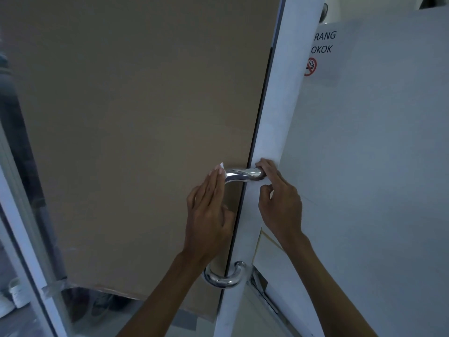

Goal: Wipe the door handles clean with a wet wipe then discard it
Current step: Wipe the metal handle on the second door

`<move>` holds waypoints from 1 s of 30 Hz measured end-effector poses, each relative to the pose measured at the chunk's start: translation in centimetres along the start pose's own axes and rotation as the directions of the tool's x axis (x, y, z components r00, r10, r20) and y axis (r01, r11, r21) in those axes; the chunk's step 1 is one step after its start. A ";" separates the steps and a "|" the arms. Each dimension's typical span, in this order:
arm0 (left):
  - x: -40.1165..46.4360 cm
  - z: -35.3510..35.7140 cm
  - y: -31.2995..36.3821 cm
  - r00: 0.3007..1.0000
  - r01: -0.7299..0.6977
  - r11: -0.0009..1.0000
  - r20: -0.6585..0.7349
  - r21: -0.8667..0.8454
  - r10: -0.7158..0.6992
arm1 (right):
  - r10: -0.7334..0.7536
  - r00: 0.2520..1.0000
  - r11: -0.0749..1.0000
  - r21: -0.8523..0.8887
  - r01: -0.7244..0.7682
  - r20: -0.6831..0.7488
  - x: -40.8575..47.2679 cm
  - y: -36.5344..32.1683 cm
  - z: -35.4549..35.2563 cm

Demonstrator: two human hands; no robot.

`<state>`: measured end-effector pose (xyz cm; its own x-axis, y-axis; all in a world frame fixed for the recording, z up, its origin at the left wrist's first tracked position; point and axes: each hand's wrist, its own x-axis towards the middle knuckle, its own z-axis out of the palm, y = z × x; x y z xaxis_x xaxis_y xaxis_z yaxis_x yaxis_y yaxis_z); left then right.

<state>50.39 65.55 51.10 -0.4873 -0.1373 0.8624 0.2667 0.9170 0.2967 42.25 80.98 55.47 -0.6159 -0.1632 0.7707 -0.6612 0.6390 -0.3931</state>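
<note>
Fingers (213, 181) of the left hand (209, 215) are straight and together, pressing a white wet wipe (220, 169) against the upper bend of the chrome door handle (243, 175); only a small corner of the wipe shows past the fingertips. Right hand (279, 203) fingers curl around the handle's top end where it meets the white door frame (272, 132). Handle's lower curve (224, 278) sits below the left wrist. Brown board (136, 117) covers the door panel left of the frame. No-smoking notice (323, 54) is taped on the white panel to the right.
</note>
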 end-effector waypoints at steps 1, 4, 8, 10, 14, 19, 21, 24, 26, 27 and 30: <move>0.7 -0.1 0.2 1.000 -0.027 1.000 0.004 0.013 0.027 | 0.000 1.000 1.000 0.007 0.000 -0.007 -0.1 -0.1 0.0; 2.3 -0.2 0.9 0.980 -0.197 0.978 0.036 0.074 0.195 | 0.015 1.000 1.000 0.007 -0.015 -0.024 -0.2 -0.1 0.0; 3.2 -0.4 0.9 0.954 -0.298 0.947 0.068 0.121 0.291 | 0.043 0.999 0.999 -0.001 -0.043 -0.029 -0.2 0.0 0.1; 4.0 -0.5 1.0 0.959 -0.283 0.949 0.073 0.140 0.275 | 0.039 0.999 0.999 0.016 -0.039 -0.027 -0.1 0.2 0.2; 6.3 -0.3 2.3 0.934 -0.344 0.923 0.158 0.174 0.319 | 0.019 1.000 0.997 0.071 -0.018 -0.011 0.1 0.8 0.0; 5.2 -0.5 1.6 0.929 -0.355 0.923 0.164 0.148 0.331 | 0.023 1.000 0.999 0.045 -0.023 -0.003 0.6 1.0 -0.4; 3.6 -0.8 1.1 0.961 -0.268 0.958 0.100 0.099 0.258 | 0.027 1.000 0.999 0.045 -0.027 -0.004 0.5 0.8 -0.2; 1.8 -0.6 0.8 0.991 -0.130 0.990 0.025 0.045 0.129 | 0.033 0.999 0.999 0.043 -0.033 0.003 0.4 0.8 -0.2; 1.1 -0.3 0.7 0.999 0.045 0.998 -0.017 -0.045 -0.045 | 0.030 0.999 0.999 0.035 -0.030 0.015 0.5 0.8 -0.1; 0.8 -0.2 0.6 0.991 0.130 0.985 -0.028 -0.113 -0.134 | 0.029 0.999 0.999 0.035 -0.029 0.016 0.5 0.9 0.0; -0.3 0.2 0.7 0.975 0.206 0.954 -0.038 -0.219 -0.219 | 0.034 0.999 0.999 0.040 -0.034 0.018 0.5 0.8 0.0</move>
<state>50.57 66.34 51.01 -0.5018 -0.3490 0.7914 0.3366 0.7641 0.5503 41.40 81.40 55.50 -0.6453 -0.1551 0.7480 -0.6562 0.6139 -0.4388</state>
